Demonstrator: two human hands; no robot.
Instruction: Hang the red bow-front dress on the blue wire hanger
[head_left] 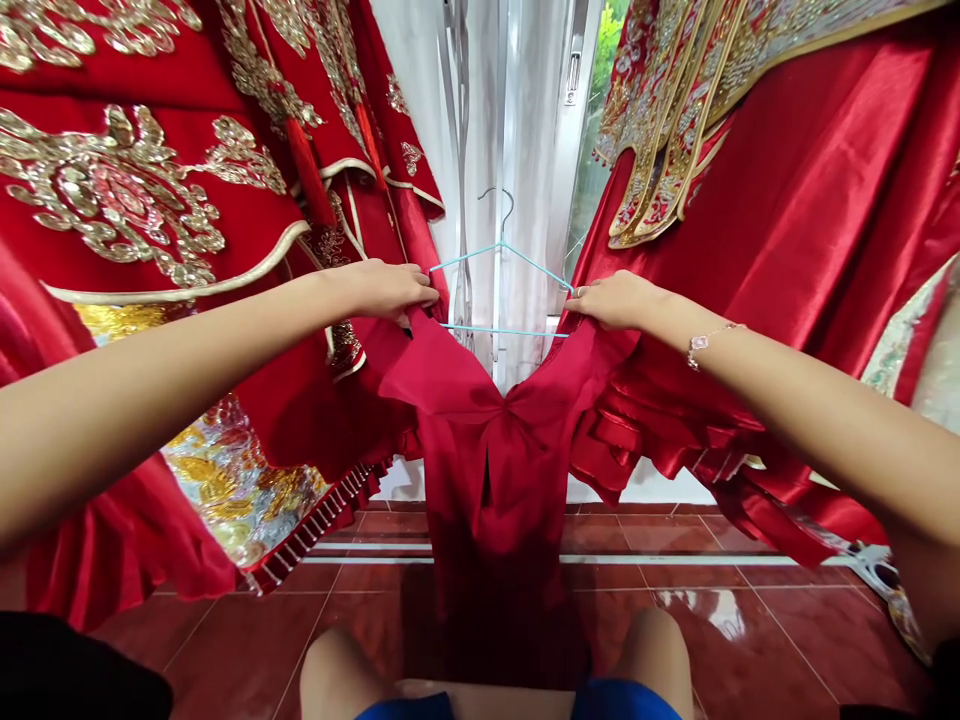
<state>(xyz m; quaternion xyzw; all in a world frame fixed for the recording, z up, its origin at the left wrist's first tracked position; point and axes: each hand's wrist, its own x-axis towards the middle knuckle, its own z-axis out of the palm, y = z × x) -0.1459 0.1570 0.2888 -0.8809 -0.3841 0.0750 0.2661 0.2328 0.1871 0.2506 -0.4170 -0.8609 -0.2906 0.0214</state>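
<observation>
A red dress with a bow at the chest hangs in front of me on a thin light-blue wire hanger. My left hand is closed on the dress's left shoulder, by that end of the hanger. At the opposite shoulder my right hand grips the fabric and the hanger's other end. The hanger's hook points up and rests on nothing I can see. The dress's skirt falls toward the floor between my knees, its lower part in dark shadow.
Red garments with gold embroidery hang close on the left. More red satin clothing with beaded trim hangs on the right. Behind are a pale curtain and a window frame. A metal rack bar runs low above the red tiled floor.
</observation>
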